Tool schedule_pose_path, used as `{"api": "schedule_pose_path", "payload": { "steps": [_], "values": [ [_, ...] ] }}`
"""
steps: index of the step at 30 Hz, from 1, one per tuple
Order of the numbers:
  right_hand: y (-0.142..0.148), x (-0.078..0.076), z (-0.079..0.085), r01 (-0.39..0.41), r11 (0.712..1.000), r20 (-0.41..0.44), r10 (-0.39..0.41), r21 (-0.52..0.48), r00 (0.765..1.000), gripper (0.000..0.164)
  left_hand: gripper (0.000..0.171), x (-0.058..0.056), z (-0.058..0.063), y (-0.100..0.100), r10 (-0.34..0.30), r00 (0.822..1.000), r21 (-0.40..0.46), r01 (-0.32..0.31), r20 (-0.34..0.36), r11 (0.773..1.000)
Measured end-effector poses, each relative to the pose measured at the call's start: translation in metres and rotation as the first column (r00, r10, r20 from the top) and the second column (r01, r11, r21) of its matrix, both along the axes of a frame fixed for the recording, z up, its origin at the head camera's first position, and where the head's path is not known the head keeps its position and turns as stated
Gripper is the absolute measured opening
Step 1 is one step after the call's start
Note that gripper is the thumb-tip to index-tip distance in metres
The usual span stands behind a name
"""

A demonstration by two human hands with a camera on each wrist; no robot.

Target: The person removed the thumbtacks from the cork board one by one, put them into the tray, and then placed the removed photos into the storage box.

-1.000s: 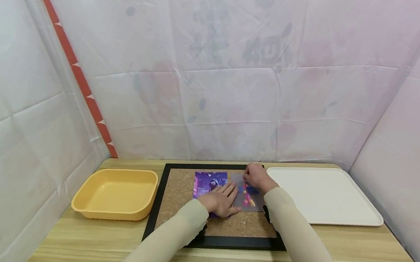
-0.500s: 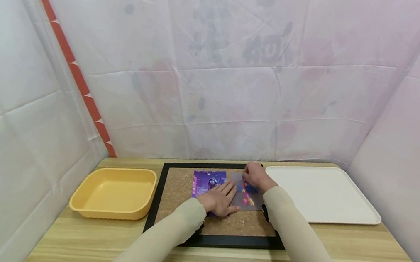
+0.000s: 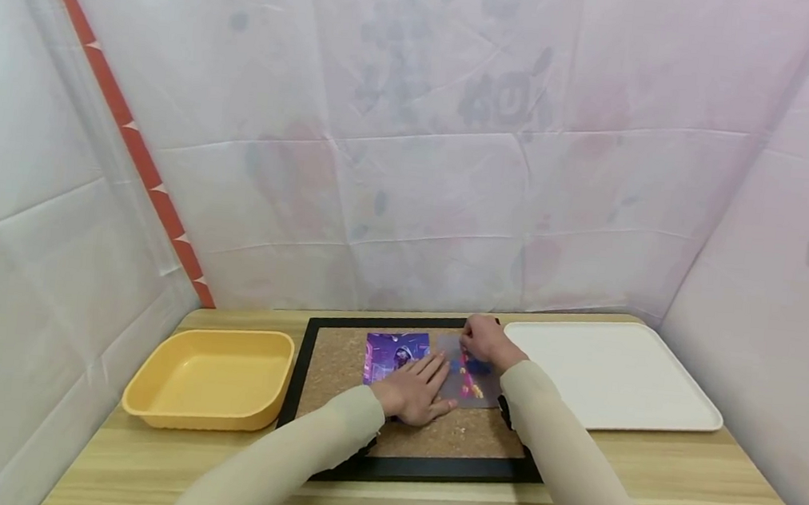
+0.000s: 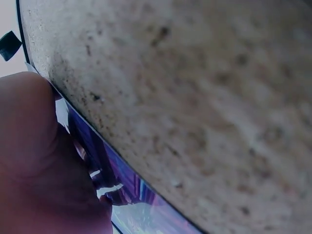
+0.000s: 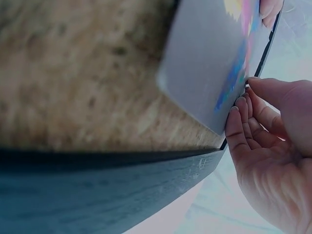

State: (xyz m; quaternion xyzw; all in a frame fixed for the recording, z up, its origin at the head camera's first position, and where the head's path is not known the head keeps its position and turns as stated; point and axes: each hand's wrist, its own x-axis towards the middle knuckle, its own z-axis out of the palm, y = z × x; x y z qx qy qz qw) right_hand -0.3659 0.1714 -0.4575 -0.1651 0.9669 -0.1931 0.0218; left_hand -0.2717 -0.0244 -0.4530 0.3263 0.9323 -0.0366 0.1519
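A purple printed sheet [image 3: 385,351] with a hooded figure lies on the framed corkboard [image 3: 335,383]. My left hand [image 3: 412,389] lies flat with spread fingers over its lower right, hiding that part. To the right, a translucent grey sheet [image 3: 468,386] with pink, yellow and blue patches lies on the cork. At its upper part my right hand [image 3: 484,337] has curled fingers. In the right wrist view, the thumb and index fingertip pinch together at a tiny dark thing [image 5: 247,84] beside the patterned sheet [image 5: 209,73]; I cannot tell its kind.
Left of the board stands a yellow plastic basin [image 3: 213,380]. A white tray [image 3: 617,375] sits at the right, near the right sleeve. Everything rests on a wooden table [image 3: 700,503], with white patterned cloth walls [image 3: 412,165] behind and at both sides.
The head view has shifted a little, so the scene sits slightly further left. Both hands keep their places on the sheets.
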Motion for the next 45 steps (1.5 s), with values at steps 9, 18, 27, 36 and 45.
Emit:
{"api": "schedule_pose_path", "payload": {
  "steps": [9, 18, 27, 36, 45],
  "values": [
    [-0.002, 0.001, 0.005, 0.017, 1.0, -0.005, -0.017, 0.016, 1.0, 0.031, 0.075, -0.005, -0.004, 0.002, 0.009, 1.0, -0.026, -0.009, 0.003, 1.0],
    [-0.001, 0.004, 0.006, 0.024, 1.0, 0.011, -0.024, -0.017, 1.0, 0.027, 0.077, 0.0, 0.005, 0.003, 0.009, 1.0, -0.026, -0.008, 0.023, 1.0],
    [0.001, 0.002, 0.003, 0.034, 0.999, 0.037, -0.032, -0.041, 0.999, 0.024, 0.077, -0.016, -0.014, 0.006, 0.037, 0.997, -0.041, -0.034, 0.071, 0.999],
    [0.001, 0.003, 0.005, 0.038, 0.998, 0.051, -0.036, -0.051, 0.998, 0.02, 0.079, -0.023, -0.025, 0.007, 0.05, 0.997, -0.029, -0.049, 0.066, 0.998],
    [0.004, 0.001, 0.002, 0.038, 0.997, 0.037, -0.036, -0.06, 0.999, 0.014, 0.079, -0.024, -0.025, 0.008, 0.053, 0.996, -0.034, -0.05, 0.077, 0.998]
  ]
}}
